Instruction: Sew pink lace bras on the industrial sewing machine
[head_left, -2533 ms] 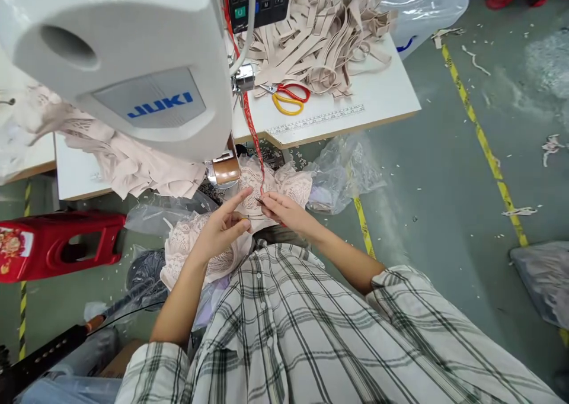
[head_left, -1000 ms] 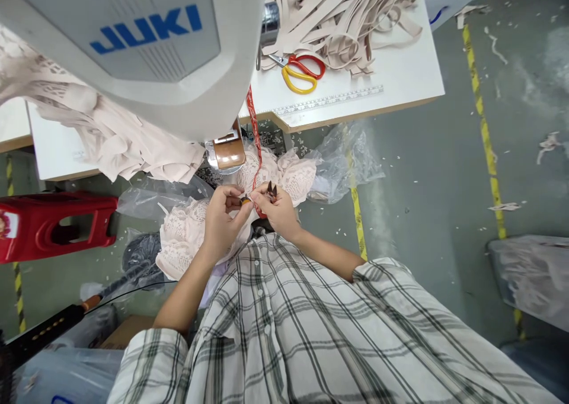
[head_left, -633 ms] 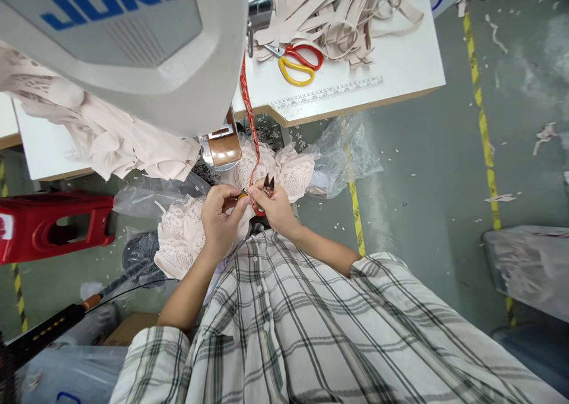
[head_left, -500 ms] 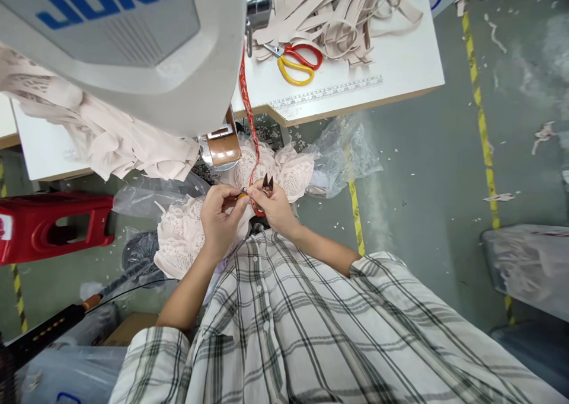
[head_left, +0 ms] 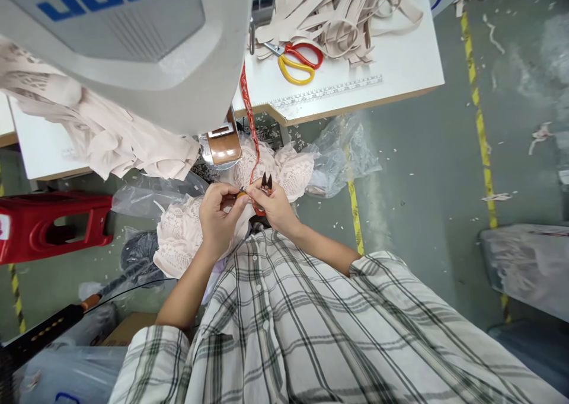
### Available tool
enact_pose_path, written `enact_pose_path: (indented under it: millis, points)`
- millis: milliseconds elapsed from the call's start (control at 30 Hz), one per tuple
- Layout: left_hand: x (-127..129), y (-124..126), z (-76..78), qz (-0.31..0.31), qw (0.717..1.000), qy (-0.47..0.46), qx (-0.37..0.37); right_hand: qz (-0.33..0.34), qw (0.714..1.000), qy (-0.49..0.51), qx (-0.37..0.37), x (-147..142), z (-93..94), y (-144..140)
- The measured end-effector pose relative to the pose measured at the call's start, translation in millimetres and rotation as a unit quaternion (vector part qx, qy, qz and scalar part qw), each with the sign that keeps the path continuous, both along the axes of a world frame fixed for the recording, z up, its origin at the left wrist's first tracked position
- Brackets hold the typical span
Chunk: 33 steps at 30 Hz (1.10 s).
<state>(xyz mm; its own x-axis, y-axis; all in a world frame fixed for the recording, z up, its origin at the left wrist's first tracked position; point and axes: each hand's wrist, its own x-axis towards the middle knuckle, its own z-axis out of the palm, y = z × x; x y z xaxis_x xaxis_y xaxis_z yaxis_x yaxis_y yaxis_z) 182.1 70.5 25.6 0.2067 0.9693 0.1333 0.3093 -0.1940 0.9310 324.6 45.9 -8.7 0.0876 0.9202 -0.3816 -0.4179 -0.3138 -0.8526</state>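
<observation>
Both hands meet just below the sewing machine, in front of the person's plaid shirt. The left hand is curled, its thumb and fingertips pinching a small orange-tipped piece at the end of the red ribbon. The right hand is closed around a pair of small thread snips, whose dark blades stick up above the fingers, and its fingertips also touch the ribbon right beside the left hand's pinch. The ribbon runs down from the machine head, past the edge of the tabletop, to the spot where the two hands meet.

Under and behind the hands lies a pink lace garment, part of it bunched over the lap and part piled behind the ribbon. A brown metal part hangs under the machine head just above the hands. On the tabletop, red and yellow scissors lie next to a heap of beige straps, with a printed ruler strip near the front edge. More pale fabric drapes off the tabletop to the left. A red plastic stool lies on the floor at left, and clear plastic bags sit below the tabletop.
</observation>
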Motion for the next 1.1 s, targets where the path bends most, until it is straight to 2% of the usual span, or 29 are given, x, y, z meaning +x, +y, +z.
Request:
enact_pose_path:
  millis: [700, 1100]
  points:
    - [0.1, 0.7, 1.7, -0.004, 1.000, 0.011, -0.003, 0.005, 1.000, 0.015, 0.000, -0.9, -4.6, -0.5]
    - [1.2, 4.0, 6.4, -0.029, 0.997, 0.036, 0.053, 0.018, 0.999, 0.041, 0.014, 4.0, -6.6, 2.3]
